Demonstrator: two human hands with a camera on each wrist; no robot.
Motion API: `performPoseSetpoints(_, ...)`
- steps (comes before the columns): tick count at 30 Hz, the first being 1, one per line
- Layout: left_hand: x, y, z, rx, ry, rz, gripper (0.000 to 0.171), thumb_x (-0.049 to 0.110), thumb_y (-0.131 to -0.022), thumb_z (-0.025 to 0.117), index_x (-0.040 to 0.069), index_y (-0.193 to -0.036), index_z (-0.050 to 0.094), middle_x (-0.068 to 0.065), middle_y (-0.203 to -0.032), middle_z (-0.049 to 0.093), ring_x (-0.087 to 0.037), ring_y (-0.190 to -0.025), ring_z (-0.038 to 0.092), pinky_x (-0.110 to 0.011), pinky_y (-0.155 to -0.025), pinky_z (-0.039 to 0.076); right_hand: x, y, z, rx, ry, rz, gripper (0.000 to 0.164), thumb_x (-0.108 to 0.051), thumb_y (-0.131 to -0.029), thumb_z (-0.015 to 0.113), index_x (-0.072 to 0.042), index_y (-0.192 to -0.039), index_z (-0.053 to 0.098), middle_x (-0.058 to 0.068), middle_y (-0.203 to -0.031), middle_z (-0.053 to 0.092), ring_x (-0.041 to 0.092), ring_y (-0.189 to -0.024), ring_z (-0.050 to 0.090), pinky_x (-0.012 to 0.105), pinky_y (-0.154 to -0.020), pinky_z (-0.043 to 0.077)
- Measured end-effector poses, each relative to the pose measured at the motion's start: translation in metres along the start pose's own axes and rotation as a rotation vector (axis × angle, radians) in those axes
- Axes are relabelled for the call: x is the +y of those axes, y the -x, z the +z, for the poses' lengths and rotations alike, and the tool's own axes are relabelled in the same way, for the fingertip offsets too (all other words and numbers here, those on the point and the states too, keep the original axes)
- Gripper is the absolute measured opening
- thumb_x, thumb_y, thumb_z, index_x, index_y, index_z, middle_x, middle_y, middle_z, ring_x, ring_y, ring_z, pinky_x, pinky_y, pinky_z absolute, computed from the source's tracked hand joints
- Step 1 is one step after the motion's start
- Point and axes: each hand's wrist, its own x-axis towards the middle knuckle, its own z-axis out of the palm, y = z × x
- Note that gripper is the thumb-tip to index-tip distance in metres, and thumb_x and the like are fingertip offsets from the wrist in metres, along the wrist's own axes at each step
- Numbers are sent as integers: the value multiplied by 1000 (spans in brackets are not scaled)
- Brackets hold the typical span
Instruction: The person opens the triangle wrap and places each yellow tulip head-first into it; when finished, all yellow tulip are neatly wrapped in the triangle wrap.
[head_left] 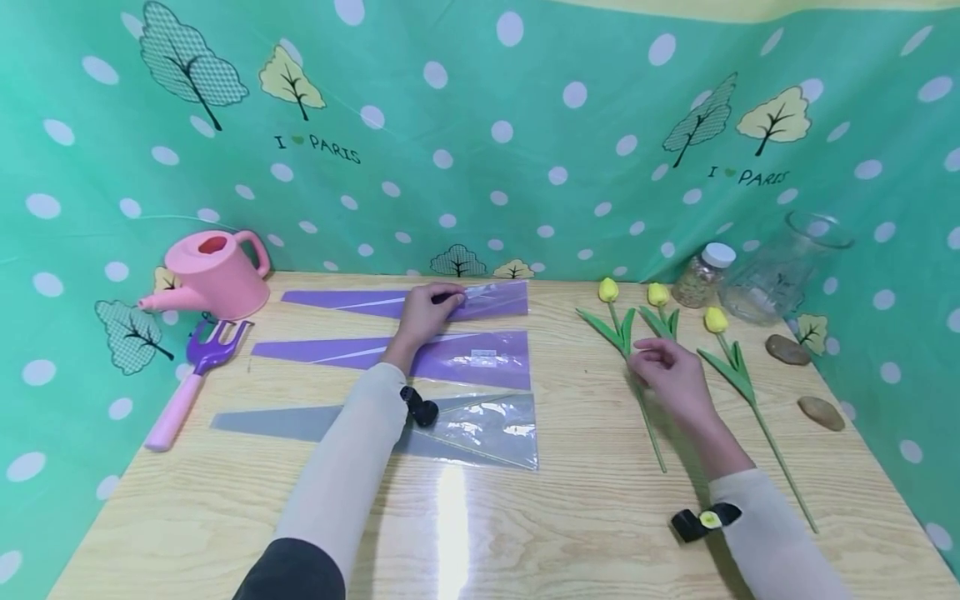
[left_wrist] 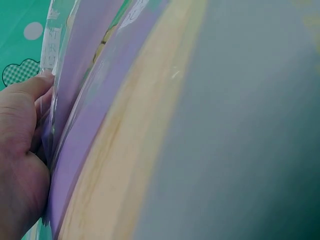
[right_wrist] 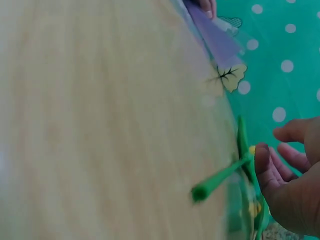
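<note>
Purple plastic sleeve (head_left: 489,303) sits pinched by the left hand (head_left: 426,318); the right hand (head_left: 675,377), fingers parted, should take the leftmost tulip (head_left: 626,335) mid-stem.

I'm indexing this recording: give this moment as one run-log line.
left hand: pinching far purple bouquet sleeve | right hand: empty, beside leftmost yellow tulip, contact unclear

Purple wrapper (head_left: 491,302) at the left hand (head_left: 427,315), second purple wrapper (head_left: 442,362) and grey wrapper (head_left: 465,442) back towards its wrist, pink watering can (head_left: 213,279) off to its left, yellow tulips (head_left: 608,290) with green leaves (head_left: 627,331) near the right hand (head_left: 669,371), white-dotted green cloth (head_left: 525,167) beyond both
</note>
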Motion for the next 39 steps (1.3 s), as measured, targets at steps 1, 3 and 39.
performPoseSetpoints(1,0,0,0,2,0,0,21,19,-97,74,10,-115,79,-11,-123,76,-29,-124,67,-39,-117,46,3,2,-1,8,8,10,41,-26,-102,63,-5,-137,60,2,-108,65,8,-87,66,23,-72,59)
performPoseSetpoints(3,1,1,-1,2,0,1,21,20,-97,74,10,-115,78,-11,-124,76,-29,-124,67,-40,-117,46,7,5,-2,27,29,22,38,-24,-102,64,-4,-135,61,4,-107,66,7,-84,66,23,-69,58)
performPoseSetpoints(39,1,3,-3,-3,46,-13,21,20,-97,74,10,-115,78,-11,-123,76,-29,-123,67,-40,-115,48,10,9,3,9,51,123,38,-20,-102,64,-3,-135,65,6,-113,67,1,-88,60,18,-71,57)
